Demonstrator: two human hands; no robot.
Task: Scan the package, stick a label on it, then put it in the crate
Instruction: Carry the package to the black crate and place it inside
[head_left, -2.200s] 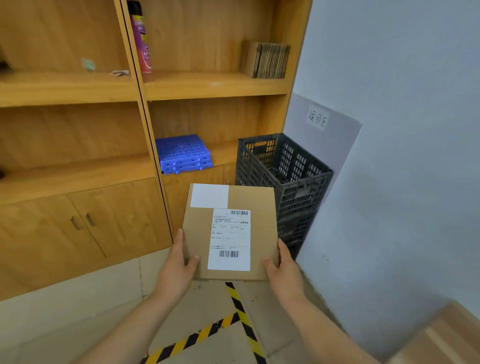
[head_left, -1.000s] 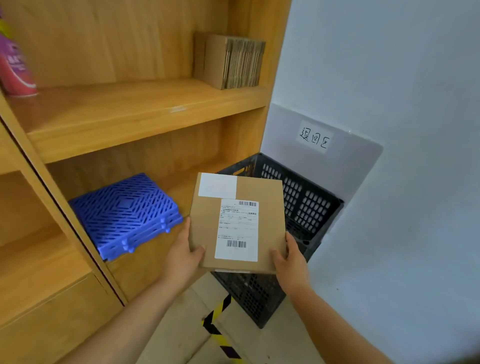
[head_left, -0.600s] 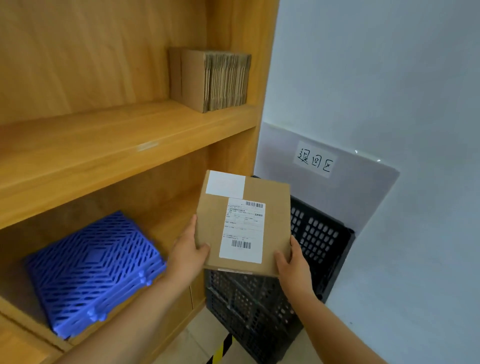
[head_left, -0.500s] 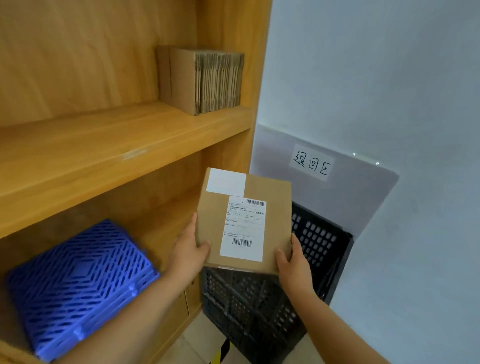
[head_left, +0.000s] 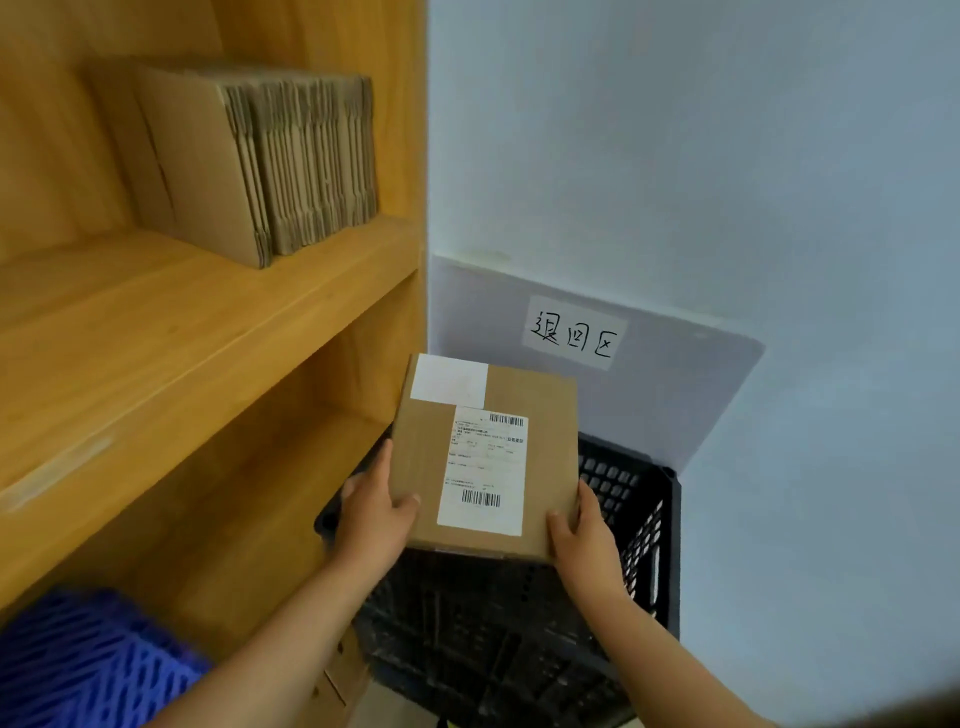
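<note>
I hold a flat brown cardboard package (head_left: 540, 447) level above the open top of a black plastic crate (head_left: 644, 525). On its top face sit a printed shipping label (head_left: 485, 473) with barcodes and a blank white label (head_left: 449, 382) at the far left corner. My left hand (head_left: 371, 514) grips the package's near left edge, thumb on top. My right hand (head_left: 587, 535) grips the near right corner. The package hides most of the crate's opening.
A wooden shelf unit (head_left: 171, 332) stands close on the left, with a stack of flattened cartons (head_left: 260, 156) on an upper shelf and a blue plastic grid (head_left: 88, 670) lower down. A grey wall (head_left: 727, 182) with a handwritten sign (head_left: 574, 332) rises behind the crate.
I have come closer to the crate and carried the package from in front of it to above its opening. Both hands keep the same grip.
</note>
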